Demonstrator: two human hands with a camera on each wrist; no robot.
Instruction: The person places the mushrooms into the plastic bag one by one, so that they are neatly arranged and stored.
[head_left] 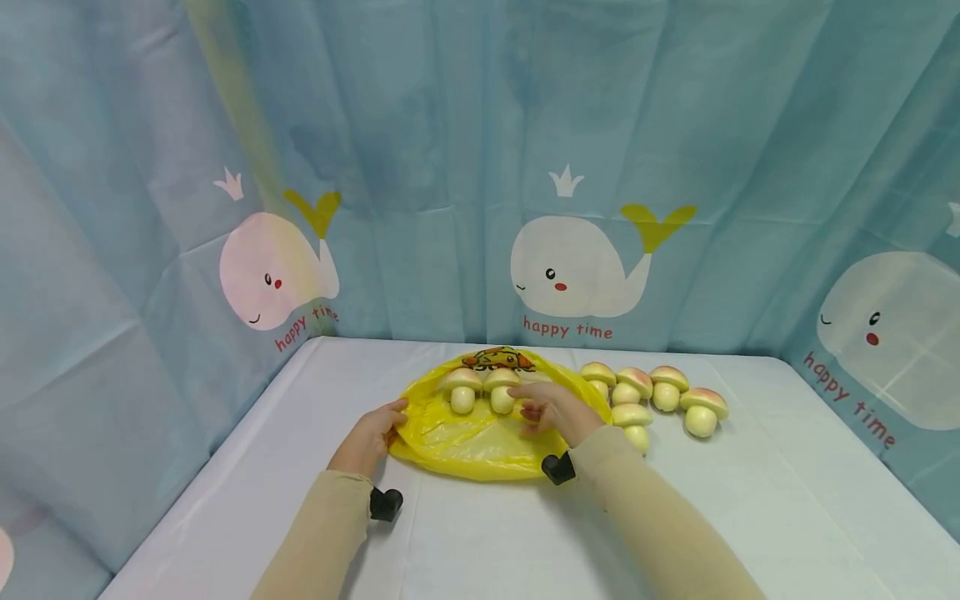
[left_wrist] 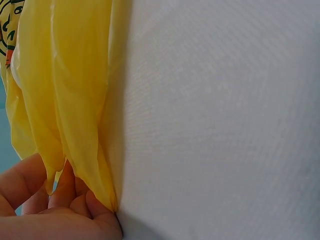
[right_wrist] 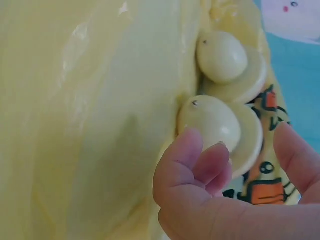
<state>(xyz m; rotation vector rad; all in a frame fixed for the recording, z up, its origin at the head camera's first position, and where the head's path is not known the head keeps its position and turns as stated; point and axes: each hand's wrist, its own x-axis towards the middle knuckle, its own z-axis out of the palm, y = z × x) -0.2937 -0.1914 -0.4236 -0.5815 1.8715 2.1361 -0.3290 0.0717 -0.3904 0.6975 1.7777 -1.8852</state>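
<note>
A yellow plastic bag [head_left: 480, 468] lies with its mouth spread wide on the table. Two toy mushrooms, one on the left [head_left: 462, 392] and one on the right [head_left: 502, 393], sit side by side inside it near the back. My left hand [head_left: 369, 439] pinches the bag's left edge; in the left wrist view the yellow film hangs between thumb and fingers. Over the bag's mouth, my right hand [head_left: 557, 408] is beside the right mushroom with nothing in its grasp. The right wrist view shows its thumb apart from loosely bent fingers, which overlap the nearer mushroom [right_wrist: 212, 122].
Several more toy mushrooms [head_left: 701, 417] stand on the white-covered table [head_left: 780, 500], just right of the bag. One of them [head_left: 633, 427] is close by the right sleeve [head_left: 645, 492]. A blue curtain [head_left: 442, 167] with printed whales encloses the back and sides.
</note>
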